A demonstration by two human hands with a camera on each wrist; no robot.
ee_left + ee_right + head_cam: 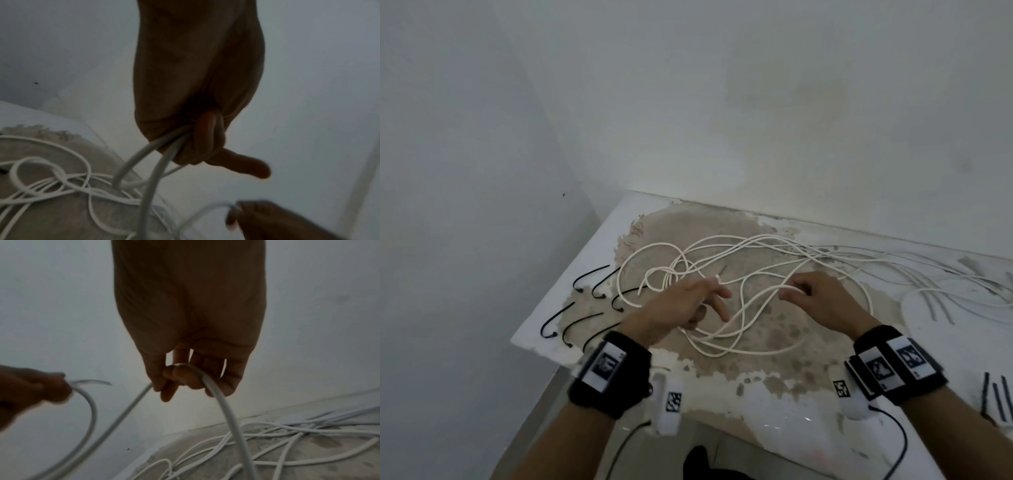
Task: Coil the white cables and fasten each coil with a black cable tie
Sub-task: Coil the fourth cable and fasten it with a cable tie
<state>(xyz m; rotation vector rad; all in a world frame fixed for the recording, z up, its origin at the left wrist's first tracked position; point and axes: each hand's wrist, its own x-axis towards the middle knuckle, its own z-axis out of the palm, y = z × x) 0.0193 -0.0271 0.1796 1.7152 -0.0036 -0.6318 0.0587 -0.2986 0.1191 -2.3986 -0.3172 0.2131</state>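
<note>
A long white cable (726,263) lies in loose tangled loops on the worn table (763,377). My left hand (709,294) hovers over the loops and grips two strands of the cable (148,155), with one finger (242,164) sticking out straight; a short cable end pokes out past the fingers. To its right, my right hand (796,287) pinches another stretch of the same cable (218,395), its fingers curled round it. Both hands are raised a little above the table. Several black cable ties (585,284) lie in rows at the table's left side.
More white cables (945,274) trail across the right of the table toward the wall. A few dark strips (996,401) lie near the front right edge. White walls close in the table at the back and left, and the left edge (544,308) drops off.
</note>
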